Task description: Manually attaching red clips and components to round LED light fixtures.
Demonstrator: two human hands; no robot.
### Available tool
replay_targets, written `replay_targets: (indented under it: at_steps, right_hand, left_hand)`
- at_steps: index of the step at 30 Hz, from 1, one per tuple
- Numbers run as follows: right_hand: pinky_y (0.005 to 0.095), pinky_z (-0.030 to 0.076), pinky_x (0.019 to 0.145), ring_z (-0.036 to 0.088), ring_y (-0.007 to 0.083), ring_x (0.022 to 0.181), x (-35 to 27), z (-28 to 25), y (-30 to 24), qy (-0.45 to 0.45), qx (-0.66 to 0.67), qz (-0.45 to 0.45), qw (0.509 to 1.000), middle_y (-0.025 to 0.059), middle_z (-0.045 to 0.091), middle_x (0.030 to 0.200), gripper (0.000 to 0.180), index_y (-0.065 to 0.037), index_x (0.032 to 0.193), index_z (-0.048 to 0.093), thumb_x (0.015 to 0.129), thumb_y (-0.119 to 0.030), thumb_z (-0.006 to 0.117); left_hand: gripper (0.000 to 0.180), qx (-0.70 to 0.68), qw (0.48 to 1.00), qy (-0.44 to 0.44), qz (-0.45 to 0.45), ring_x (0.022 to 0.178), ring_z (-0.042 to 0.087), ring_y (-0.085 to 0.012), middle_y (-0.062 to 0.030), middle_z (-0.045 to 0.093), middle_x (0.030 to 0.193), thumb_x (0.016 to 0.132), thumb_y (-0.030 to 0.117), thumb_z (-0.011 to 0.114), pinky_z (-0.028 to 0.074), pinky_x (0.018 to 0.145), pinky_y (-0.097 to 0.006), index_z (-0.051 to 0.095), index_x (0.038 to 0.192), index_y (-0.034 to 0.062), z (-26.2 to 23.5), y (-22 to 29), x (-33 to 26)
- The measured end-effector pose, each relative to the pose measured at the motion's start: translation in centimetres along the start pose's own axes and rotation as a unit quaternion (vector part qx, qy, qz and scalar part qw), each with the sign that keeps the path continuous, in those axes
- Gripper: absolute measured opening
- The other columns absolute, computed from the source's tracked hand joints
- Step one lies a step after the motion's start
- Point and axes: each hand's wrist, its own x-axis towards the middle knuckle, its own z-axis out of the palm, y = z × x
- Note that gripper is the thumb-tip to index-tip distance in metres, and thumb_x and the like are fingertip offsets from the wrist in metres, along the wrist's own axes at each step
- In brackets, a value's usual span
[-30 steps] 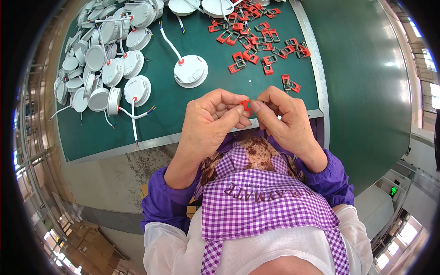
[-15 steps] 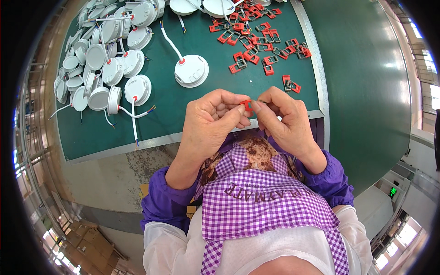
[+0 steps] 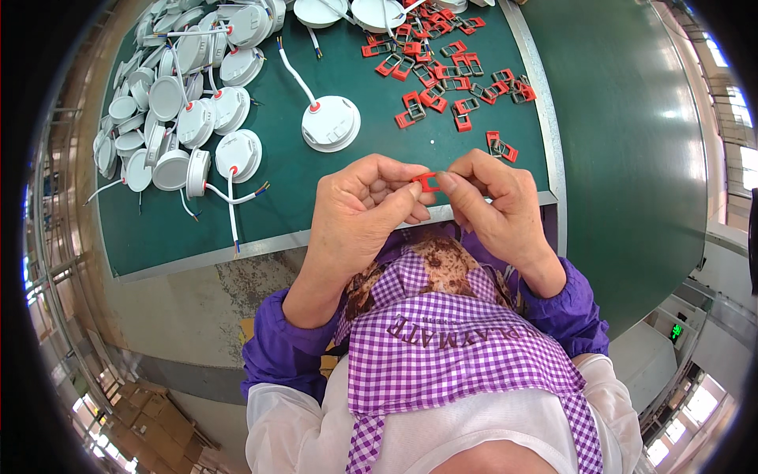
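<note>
Between my two hands, just above the table's front edge, is a small red clip (image 3: 427,182) with an opening in it. My left hand (image 3: 363,205) pinches its left end between thumb and forefinger, the other fingers curled loosely behind. The thumb and forefinger of my right hand (image 3: 491,197) close on its right end and partly cover it. Ahead and to the left lies a round white lamp (image 3: 330,125) with a red grommet and a white cable. The nearest pair of red-and-grey clips (image 3: 502,146) rests beyond my right hand.
A large heap of round white lamps (image 3: 166,98) with cables covers the table's left side. Many red-and-grey clips (image 3: 433,96) are scattered at the back right. A metal strip (image 3: 553,150) edges the green table (image 3: 276,197); another green surface (image 3: 624,158) adjoins on the right.
My right hand has shifted slightly to the right, and more of the red clip shows between my fingertips. The lamps and loose clips lie as before.
</note>
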Motion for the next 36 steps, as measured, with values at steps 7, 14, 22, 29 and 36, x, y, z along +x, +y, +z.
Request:
replay_targets:
  at_steps: [7, 14, 22, 29, 36]
  right_hand:
    - [0.0231, 0.033, 0.044, 0.045, 0.0036, 0.050, -0.1, 0.2, 0.0, 0.027, -0.042, -0.042, 0.998, 0.0017, 0.054, 0.057, 0.017, 0.000, 0.081, 0.061, 0.090, -0.014, 0.065]
    - [0.0234, 0.032, 0.044, 0.043, 0.0035, 0.049, 0.2, 0.2, 0.2, 0.012, -0.012, -0.035, 0.999, 0.0013, 0.053, 0.057, 0.018, 0.000, 0.081, 0.061, 0.091, -0.015, 0.064]
    - [0.0222, 0.031, 0.043, 0.044, 0.0021, 0.049, -0.1, 0.6, -0.1, 0.002, 0.056, 0.026, 0.998, -0.0010, 0.053, 0.056, 0.018, 0.000, 0.081, 0.060, 0.092, -0.013, 0.062]
    - [0.0214, 0.032, 0.043, 0.046, 0.0025, 0.049, -0.2, 0.8, 0.3, 0.017, 0.020, -0.003, 1.000, -0.0001, 0.055, 0.056, 0.017, 0.000, 0.079, 0.060, 0.091, -0.012, 0.063]
    - [0.0224, 0.031, 0.044, 0.043, 0.0019, 0.051, -0.3, 0.7, 0.7, 0.010, -0.004, -0.030, 1.000, -0.0010, 0.054, 0.057, 0.019, 0.000, 0.076, 0.059, 0.089, -0.013, 0.065]
  left_hand:
    - [0.014, 0.012, 1.000, 0.009, 0.010, 0.069, 0.068, -0.0134, -0.0131, 0.070, 0.084, 0.087, -0.005, 0.059, 0.057, 0.064, -0.024, 0.065, 0.100, -0.0046, 0.2, 0.2, 0.1]
    - [0.014, -0.001, 1.000, -0.012, -0.007, 0.069, 0.067, -0.0135, -0.0130, 0.070, 0.084, 0.087, -0.005, 0.058, 0.057, 0.063, -0.024, 0.065, 0.100, -0.0048, -0.3, 0.3, 0.4]
    - [0.014, 0.006, 1.000, -0.013, 0.009, 0.069, 0.067, -0.0129, -0.0121, 0.069, 0.084, 0.088, -0.005, 0.057, 0.057, 0.064, -0.024, 0.064, 0.100, -0.0049, -0.3, 0.0, 0.2]
    - [0.014, -0.006, 1.000, -0.011, 0.002, 0.072, 0.067, -0.0121, -0.0122, 0.069, 0.086, 0.088, -0.006, 0.056, 0.057, 0.064, -0.023, 0.064, 0.100, -0.0051, -0.3, 0.1, 0.0]
    - [0.013, -0.011, 1.000, -0.023, -0.012, 0.073, 0.068, -0.0120, -0.0122, 0.068, 0.088, 0.088, -0.007, 0.056, 0.057, 0.064, -0.022, 0.064, 0.098, -0.0047, -0.5, -0.2, 0.1]
